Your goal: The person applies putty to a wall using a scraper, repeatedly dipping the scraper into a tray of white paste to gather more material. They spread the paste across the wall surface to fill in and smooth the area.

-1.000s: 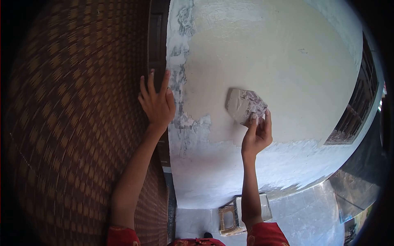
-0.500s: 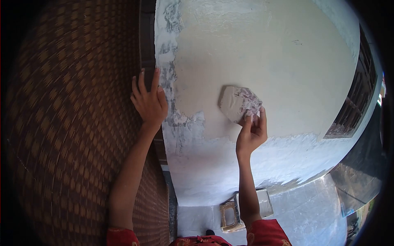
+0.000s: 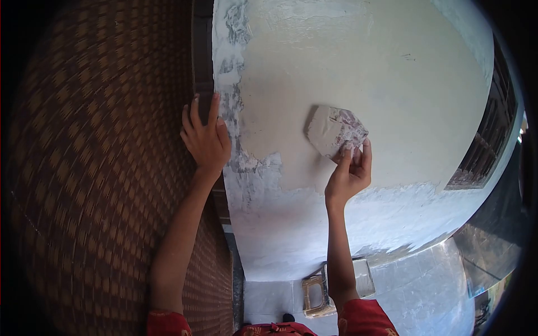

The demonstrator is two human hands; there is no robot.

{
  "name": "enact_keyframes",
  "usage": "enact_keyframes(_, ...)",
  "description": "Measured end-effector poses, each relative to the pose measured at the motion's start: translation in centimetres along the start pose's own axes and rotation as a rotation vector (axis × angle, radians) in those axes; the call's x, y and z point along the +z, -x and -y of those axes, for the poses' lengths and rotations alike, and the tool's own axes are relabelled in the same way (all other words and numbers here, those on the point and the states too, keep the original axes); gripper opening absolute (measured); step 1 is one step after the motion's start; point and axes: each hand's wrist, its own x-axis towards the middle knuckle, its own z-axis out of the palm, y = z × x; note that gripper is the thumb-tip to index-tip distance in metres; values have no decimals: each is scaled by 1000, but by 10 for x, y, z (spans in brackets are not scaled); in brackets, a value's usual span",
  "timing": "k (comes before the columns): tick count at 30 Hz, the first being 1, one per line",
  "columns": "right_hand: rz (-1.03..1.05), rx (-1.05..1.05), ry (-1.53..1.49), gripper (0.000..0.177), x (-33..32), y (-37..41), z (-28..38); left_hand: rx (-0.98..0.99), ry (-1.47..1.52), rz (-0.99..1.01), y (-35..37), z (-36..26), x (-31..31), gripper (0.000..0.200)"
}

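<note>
My right hand [image 3: 350, 173] grips the lower right corner of a flat, plaster-smeared scraper [image 3: 330, 130] between thumb and fingers. Its broad face lies close over the wall [image 3: 403, 106], which has a beige coat of plaster in the middle and bare whitish patches around it. Purple-brown stains mark the scraper's right side. At the wall's left corner edge, my left hand [image 3: 206, 137] is open with fingers spread, its index fingertip right at the edge beside the flaking grey and white strip [image 3: 231, 95].
A woven brown panel [image 3: 106, 157] fills the left side. Below on the tiled floor [image 3: 414, 280] stand a worn stool [image 3: 315, 297] and a pale tray-like object [image 3: 363, 278] by the wall's foot. A dark slatted window [image 3: 485, 140] sits at the right.
My right hand has moved the scraper up and slightly right across the wall. My left hand stays at the corner edge; the view has shifted a little.
</note>
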Motion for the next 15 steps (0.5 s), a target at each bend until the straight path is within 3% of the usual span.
enact_keyframes(4, 370, -168, 235, 38, 41, 48, -17, -26, 78, -23, 0, -1, 2, 48)
enact_keyframes(6, 383, -158, 223, 38, 48, 47, -24, -16, 62, -30, -2, 1, 1, 48)
enact_keyframes(12, 76, -82, 64, 35, 17, 0, -2, -22, 53, -34, 0, 2, 5, 48)
enact_keyframes(15, 252, -22, 70, 37, 27, 19, 2, -20, 48, -23, 0, 2, 4, 48)
